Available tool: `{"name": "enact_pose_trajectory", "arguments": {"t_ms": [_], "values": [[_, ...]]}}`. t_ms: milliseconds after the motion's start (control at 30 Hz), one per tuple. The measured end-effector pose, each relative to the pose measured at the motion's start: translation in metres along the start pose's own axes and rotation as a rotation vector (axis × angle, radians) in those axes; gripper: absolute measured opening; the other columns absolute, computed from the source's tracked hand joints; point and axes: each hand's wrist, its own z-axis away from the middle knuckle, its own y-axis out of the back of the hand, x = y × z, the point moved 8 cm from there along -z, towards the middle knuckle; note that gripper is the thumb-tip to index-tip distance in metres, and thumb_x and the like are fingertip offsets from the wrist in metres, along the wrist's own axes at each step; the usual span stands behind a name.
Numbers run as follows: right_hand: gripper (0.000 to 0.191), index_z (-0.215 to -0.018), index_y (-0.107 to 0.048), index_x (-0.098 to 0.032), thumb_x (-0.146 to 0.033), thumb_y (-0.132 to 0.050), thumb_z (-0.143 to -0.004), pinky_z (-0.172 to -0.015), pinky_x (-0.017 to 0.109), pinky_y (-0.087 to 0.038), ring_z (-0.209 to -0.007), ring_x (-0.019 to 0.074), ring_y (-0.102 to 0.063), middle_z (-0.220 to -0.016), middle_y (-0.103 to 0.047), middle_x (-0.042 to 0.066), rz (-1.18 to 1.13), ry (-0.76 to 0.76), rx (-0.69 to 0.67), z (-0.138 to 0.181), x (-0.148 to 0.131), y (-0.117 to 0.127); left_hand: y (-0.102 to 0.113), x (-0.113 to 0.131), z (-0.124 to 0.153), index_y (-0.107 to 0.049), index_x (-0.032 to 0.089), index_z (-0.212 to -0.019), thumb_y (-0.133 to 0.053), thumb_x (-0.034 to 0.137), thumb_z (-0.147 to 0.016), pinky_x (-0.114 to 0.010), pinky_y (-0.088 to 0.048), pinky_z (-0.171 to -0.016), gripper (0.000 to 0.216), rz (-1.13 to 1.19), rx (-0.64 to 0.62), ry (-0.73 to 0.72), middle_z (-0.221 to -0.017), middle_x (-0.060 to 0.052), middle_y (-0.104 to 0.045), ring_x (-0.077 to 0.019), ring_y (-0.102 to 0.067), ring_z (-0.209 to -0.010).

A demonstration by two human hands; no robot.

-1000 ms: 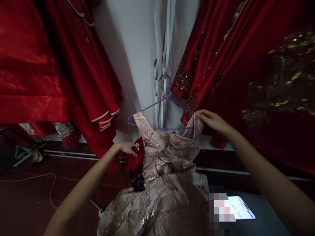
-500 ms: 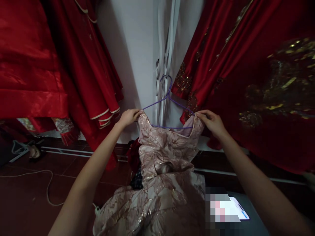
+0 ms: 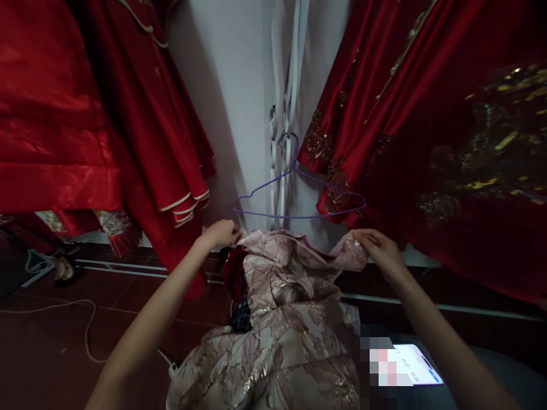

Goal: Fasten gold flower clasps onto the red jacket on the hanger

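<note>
Between my two hands stretches a pale pink dress (image 3: 294,336) with a shiny gold-and-rose floral pattern, its skirt spreading toward me. My left hand (image 3: 223,232) pinches its left shoulder, and my right hand (image 3: 382,250) grips the right shoulder. Just above the neckline hangs a purple wire hanger (image 3: 277,216), bare and apart from the dress. Its hook meets the white curled metalwork (image 3: 273,122) by the wall.
Red garments (image 3: 145,114) hang at left, and red gold-embroidered ones (image 3: 427,142) at right. A lit phone (image 3: 419,364) lies at lower right, partly pixelated. A white cable (image 3: 88,330) runs over the dark red tiled floor (image 3: 47,364). Low white rails (image 3: 123,267) cross behind.
Both my hands have moved down and slightly apart, drawing the dress shoulders off the purple hanger. The hanger stays hanging, now wholly uncovered.
</note>
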Motion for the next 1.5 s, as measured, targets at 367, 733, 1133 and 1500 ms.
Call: {"name": "enact_pose_trajectory", "arguments": {"t_ms": [367,733,1133,1500], "values": [[0.024,-0.085,-0.065,-0.020,-0.039,-0.053,-0.077,-0.078,0.033,-0.043,-0.084,0.0209,-0.059,-0.090,-0.067,0.006,0.464,0.428,0.255,-0.012,-0.093,0.016,-0.031,0.155,-0.025,-0.065,0.016,-0.081,-0.044,0.033,-0.085,-0.045,-0.024,-0.107,0.027,-0.128,0.441,-0.538,-0.133,-0.010,-0.043,-0.0234,-0.039,-0.121],[0.024,-0.087,-0.068,-0.019,-0.036,-0.059,-0.072,-0.061,0.028,-0.041,-0.067,0.0194,-0.060,-0.077,-0.068,0.008,0.503,0.233,0.524,-0.031,-0.063,0.072,-0.024,0.150,0.022,-0.064,0.019,-0.088,-0.041,0.031,-0.087,-0.044,-0.024,-0.105,0.026,-0.113,0.528,-0.501,-0.130,-0.007,-0.044,-0.0229,-0.038,-0.119],[0.018,-0.083,-0.066,-0.018,-0.030,-0.057,-0.072,-0.062,0.028,-0.040,-0.071,0.0196,-0.059,-0.080,-0.067,0.010,0.581,0.261,0.483,-0.040,-0.073,0.065,-0.022,0.154,0.027,-0.063,0.019,-0.092,-0.037,0.032,-0.088,-0.045,-0.024,-0.104,0.029,-0.088,0.536,-0.484,-0.127,-0.008,-0.047,-0.0226,-0.038,-0.118],[0.021,-0.085,-0.066,-0.020,-0.035,-0.058,-0.074,-0.064,0.027,-0.041,-0.069,0.0176,-0.059,-0.080,-0.067,0.007,0.493,0.350,0.457,-0.032,-0.099,0.056,-0.024,0.152,0.022,-0.064,0.019,-0.089,-0.040,0.031,-0.088,-0.045,-0.024,-0.104,0.027,-0.051,0.529,-0.475,-0.129,-0.007,-0.047,-0.0226,-0.038,-0.119]]}}
